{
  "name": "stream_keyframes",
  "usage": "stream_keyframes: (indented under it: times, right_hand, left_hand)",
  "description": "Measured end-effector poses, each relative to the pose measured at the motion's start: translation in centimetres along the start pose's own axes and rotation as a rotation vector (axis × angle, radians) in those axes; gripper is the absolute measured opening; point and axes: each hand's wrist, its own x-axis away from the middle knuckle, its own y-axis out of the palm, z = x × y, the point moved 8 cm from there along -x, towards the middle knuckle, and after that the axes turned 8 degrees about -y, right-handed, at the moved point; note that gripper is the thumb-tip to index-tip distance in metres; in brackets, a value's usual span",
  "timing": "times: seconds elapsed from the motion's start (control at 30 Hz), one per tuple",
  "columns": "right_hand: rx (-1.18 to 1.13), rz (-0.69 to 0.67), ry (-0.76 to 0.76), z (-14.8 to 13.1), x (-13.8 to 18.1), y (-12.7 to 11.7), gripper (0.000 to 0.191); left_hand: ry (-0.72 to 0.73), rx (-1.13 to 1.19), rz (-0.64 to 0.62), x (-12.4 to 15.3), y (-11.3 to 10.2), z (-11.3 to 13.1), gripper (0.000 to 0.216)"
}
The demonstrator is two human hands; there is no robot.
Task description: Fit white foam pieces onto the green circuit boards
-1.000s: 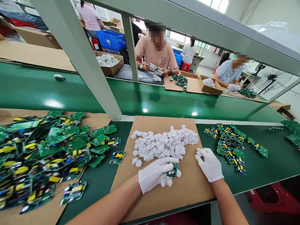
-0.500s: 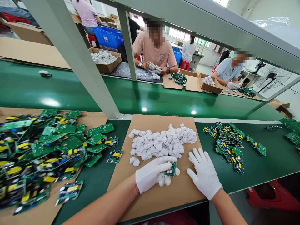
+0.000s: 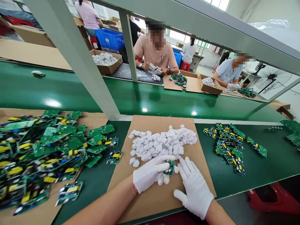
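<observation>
A small circuit board (image 3: 169, 168) is gripped by the white-gloved left hand (image 3: 150, 173) at the lower centre of the frame. The gloved right hand (image 3: 194, 186), just to its right, is released, its fingers outstretched over a cardboard sheet (image 3: 150, 204). White pieces (image 3: 159, 143) are piled mid-frame on that sheet. Further boards are heaped at left (image 3: 58, 145) and clustered on the green counter (image 3: 260, 175) at right.

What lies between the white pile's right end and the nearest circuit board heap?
The head view shows a sliver of cardboard, then bare green tabletop, between the white pile and circuit board heap.
</observation>
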Motion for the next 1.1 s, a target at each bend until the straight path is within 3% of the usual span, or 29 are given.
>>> stream_keyframes:
  times: [0.13,0.3,0.53,0.6,0.7,0.9,1.1]
  right_hand:
    - [0.091,0.072,0.158,1.6,0.3,-0.4,0.061]
    - [0.075,0.096,0.021,0.7,0.0,-0.1,0.07]
    - [0.018,0.397,0.252,6.3,1.3,-1.4,0.055]
    - [-0.016,0.438,0.299,6.8,1.4,-1.7,0.042]
    - [-0.17,0.461,0.29,5.7,1.0,-2.9,0.03]
    - [-0.86,0.411,0.276,0.7,-0.3,-4.8,0.031]
    - [-0.703,0.467,0.257,-1.6,-2.0,-5.8,0.019]
  left_hand:
    - [0.004,-0.008,-0.03,0.2,0.3,0.1,0.045]
    - [0.053,-0.052,-0.046,0.4,0.5,0.4,0.055]
    - [0.142,-0.031,-0.09,0.6,1.0,1.1,0.065]
    - [0.155,0.005,-0.111,0.6,1.2,1.1,0.064]
    - [0.199,-0.002,-0.084,0.6,1.1,1.4,0.054]
    - [0.242,-0.083,-0.007,0.5,0.6,2.0,0.057]
    - [0.358,-0.14,0.074,0.4,0.2,2.1,0.05]
